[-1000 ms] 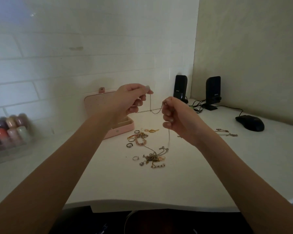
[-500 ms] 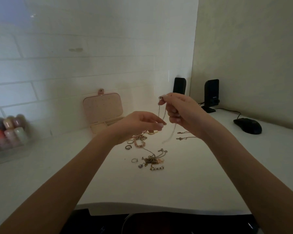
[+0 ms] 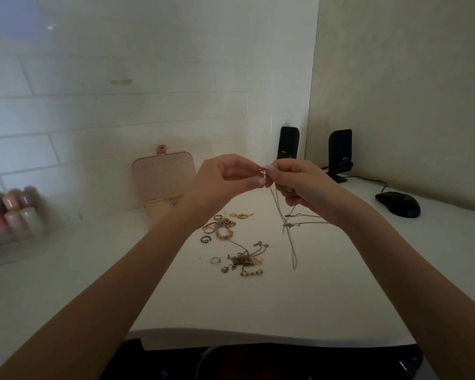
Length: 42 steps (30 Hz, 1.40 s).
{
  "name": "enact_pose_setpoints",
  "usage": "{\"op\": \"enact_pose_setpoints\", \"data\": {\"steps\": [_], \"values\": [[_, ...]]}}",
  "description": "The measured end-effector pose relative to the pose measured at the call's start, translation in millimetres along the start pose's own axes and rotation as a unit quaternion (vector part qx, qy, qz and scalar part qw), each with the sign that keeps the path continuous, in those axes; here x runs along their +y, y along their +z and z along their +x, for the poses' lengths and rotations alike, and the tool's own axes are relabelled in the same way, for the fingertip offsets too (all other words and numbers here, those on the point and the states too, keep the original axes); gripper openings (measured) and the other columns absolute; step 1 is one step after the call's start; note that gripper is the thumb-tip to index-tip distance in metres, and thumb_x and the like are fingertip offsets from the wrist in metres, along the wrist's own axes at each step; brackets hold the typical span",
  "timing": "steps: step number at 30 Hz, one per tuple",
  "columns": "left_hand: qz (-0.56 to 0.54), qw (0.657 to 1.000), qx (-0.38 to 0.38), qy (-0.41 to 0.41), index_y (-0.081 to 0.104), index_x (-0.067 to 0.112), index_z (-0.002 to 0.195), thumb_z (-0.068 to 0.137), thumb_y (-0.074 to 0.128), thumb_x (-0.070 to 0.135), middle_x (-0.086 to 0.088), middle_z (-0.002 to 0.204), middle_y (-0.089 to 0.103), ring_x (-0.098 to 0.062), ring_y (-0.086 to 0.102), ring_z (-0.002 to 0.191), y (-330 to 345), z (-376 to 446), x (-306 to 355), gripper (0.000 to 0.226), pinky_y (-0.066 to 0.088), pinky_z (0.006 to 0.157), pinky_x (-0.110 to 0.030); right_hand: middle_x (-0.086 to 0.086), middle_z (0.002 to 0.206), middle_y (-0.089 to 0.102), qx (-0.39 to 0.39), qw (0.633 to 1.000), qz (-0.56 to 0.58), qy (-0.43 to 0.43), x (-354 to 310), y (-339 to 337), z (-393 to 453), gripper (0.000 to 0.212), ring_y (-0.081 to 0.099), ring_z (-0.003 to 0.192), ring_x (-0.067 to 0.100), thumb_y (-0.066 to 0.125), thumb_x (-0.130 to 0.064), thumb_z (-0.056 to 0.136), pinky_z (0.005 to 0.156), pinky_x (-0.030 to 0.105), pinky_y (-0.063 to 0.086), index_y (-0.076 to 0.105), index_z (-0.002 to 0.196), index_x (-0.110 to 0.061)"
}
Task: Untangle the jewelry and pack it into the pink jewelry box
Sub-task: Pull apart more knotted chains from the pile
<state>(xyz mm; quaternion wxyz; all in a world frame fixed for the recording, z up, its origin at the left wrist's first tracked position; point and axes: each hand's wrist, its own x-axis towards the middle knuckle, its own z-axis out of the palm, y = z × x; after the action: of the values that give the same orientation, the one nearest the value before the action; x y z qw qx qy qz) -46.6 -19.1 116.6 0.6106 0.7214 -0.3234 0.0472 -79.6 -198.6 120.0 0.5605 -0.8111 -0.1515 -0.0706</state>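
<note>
- The left hand (image 3: 225,182) is raised above the white surface (image 3: 258,303), thumb and forefinger curled together in a pinch on the top end of a thin silver chain necklace (image 3: 285,231).
- The right hand (image 3: 299,185) meets it fingertip to fingertip, also pinching the chain's top end, with its lower fingers curled in around the strands.
- The chain hangs down from the two hands in a long doubled loop; whether its lowest point touches the surface cannot be told.
- Half a second ago the left hand was lower and apart from the right, reaching toward the dangling chain; it has since risen to join the right hand at the clasp end.
- Below the hands lies a tangled heap of gold and silver jewelry (image 3: 244,260), with loose rings and a pink bead bracelet (image 3: 222,229) just behind it.
- The pink jewelry box (image 3: 163,176) stands open near the wall, its lid upright, left of the hands.
- A clear case of coloured bottles (image 3: 10,215) sits at far left, blurred.
- Two black speakers (image 3: 288,144) and a black computer mouse (image 3: 398,204) sit to the right.
</note>
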Motion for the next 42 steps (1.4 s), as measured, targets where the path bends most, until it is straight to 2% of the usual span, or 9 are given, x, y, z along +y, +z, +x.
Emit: {"op": "enact_pose_setpoints", "data": {"steps": [4, 7, 12, 17, 21, 27, 31, 38, 42], "values": [[0.113, 0.981, 0.083, 0.132, 0.067, 0.014, 0.091, 0.074, 0.080, 0.009, 0.000, 0.087, 0.072, -0.010, 0.070, 0.083, 7.6, 5.0, -7.6, 0.022, 0.054, 0.083, -0.021, 0.000, 0.062, 0.030, -0.012, 0.999, 0.031, 0.023, 3.5, -2.2, -2.1, 0.029, 0.026, 0.054, 0.009, 0.048, -0.027, 0.099, 0.050, 0.020, 0.025, 0.060, 0.082, -0.006], [0.252, 0.928, 0.114, 0.249, 0.072, 0.013, 0.092, 0.077, 0.078, 0.014, 0.007, 0.086, 0.071, -0.002, 0.065, 0.085, 10.9, 7.9, -11.0, 0.017, 0.044, 0.083, -0.008, 0.000, 0.063, 0.027, -0.018, 0.996, 0.068, 0.048, 5.9, -2.4, -1.3, 0.031, 0.024, 0.054, 0.010, 0.049, -0.027, 0.099, 0.050, 0.024, 0.020, 0.057, 0.078, -0.007], [0.318, 0.874, 0.121, 0.347, 0.074, 0.007, 0.089, 0.081, 0.074, 0.008, 0.000, 0.083, 0.074, -0.006, 0.063, 0.083, 14.2, 11.4, -17.8, 0.009, 0.048, 0.079, -0.012, 0.001, 0.062, 0.024, -0.027, 0.988, 0.124, 0.089, 6.5, -2.9, 0.3, 0.034, 0.019, 0.053, 0.012, 0.046, -0.025, 0.100, 0.054, 0.029, 0.012, 0.051, 0.069, -0.012], [0.266, 0.903, 0.125, 0.315, 0.068, 0.006, 0.085, 0.085, 0.066, 0.003, -0.001, 0.081, 0.072, -0.008, 0.066, 0.080, 19.8, 8.0, -15.6, 0.003, 0.049, 0.077, -0.010, -0.002, 0.061, 0.026, -0.031, 0.976, 0.179, 0.121, 8.3, 0.4, -1.7, 0.032, 0.017, 0.054, 0.011, 0.044, -0.024, 0.099, 0.053, 0.026, 0.012, 0.048, 0.070, -0.013], [0.040, 0.974, 0.152, 0.162, 0.051, 0.011, 0.088, 0.097, 0.050, 0.005, -0.007, 0.087, 0.072, -0.016, 0.072, 0.082, 22.4, 7.7, -3.3, 0.011, 0.056, 0.079, -0.027, -0.002, 0.060, 0.026, 0.009, 0.957, 0.239, 0.162, 17.4, 1.4, 1.0, 0.029, 0.014, 0.056, 0.012, 0.043, -0.021, 0.097, 0.056, 0.027, 0.009, 0.045, 0.070, -0.014], [-0.234, 0.933, 0.272, 0.004, 0.044, 0.014, 0.091, 0.103, 0.037, 0.009, -0.002, 0.068, 0.055, -0.010, 0.055, 0.059, 3.6, 15.9, 7.3, 0.014, 0.059, 0.067, -0.034, -0.003, 0.057, 0.022, 0.109, 0.945, 0.219, 0.217, 38.2, -11.5, 3.3, 0.026, 0.014, 0.051, 0.010, 0.041, -0.019, 0.093, 0.046, 0.023, 0.011, 0.041, 0.067, -0.016], [-0.156, 0.929, 0.334, -0.014, 0.042, 0.019, 0.087, 0.101, 0.041, 0.011, 0.003, 0.065, 0.044, -0.005, 0.035, 0.051, -14.0, 19.4, 2.3, 0.016, 0.031, 0.040, -0.016, -0.005, 0.053, 0.026, 0.151, 0.952, 0.079, 0.255, 51.3, -21.1, 0.8, 0.023, 0.017, 0.046, 0.010, 0.042, -0.018, 0.090, 0.041, 0.020, 0.014, 0.045, 0.067, -0.017], [-0.045, 0.932, 0.358, 0.024, 0.041, 0.025, 0.085, 0.100, 0.041, 0.011, 0.004, 0.063, 0.047, 0.000, 0.040, 0.044, -37.0, 19.1, -9.1, 0.021, 0.031, 0.043, -0.015, -0.001, 0.055, 0.030, 0.124, 0.948, -0.116, 0.268, 61.9, -30.2, -6.7, 0.022, 0.022, 0.048, 0.012, 0.047, -0.021, 0.089, 0.046, 0.020, 0.017, 0.056, 0.070, -0.011], [-0.012, 0.936, 0.352, 0.022, 0.043, 0.027, 0.084, 0.099, 0.043, 0.013, 0.005, 0.063, 0.050, -0.004, 0.042, 0.049, -39.8, 20.9, -12.7, 0.020, 0.031, 0.045, -0.017, 0.001, 0.057, 0.031, 0.077, 0.939, -0.191, 0.276, 63.5, -31.0, -6.4, 0.044, 0.024, 0.046, 0.012, 0.050, -0.040, 0.094, 0.045, 0.021, 0.020, 0.066, 0.071, -0.005]]}}
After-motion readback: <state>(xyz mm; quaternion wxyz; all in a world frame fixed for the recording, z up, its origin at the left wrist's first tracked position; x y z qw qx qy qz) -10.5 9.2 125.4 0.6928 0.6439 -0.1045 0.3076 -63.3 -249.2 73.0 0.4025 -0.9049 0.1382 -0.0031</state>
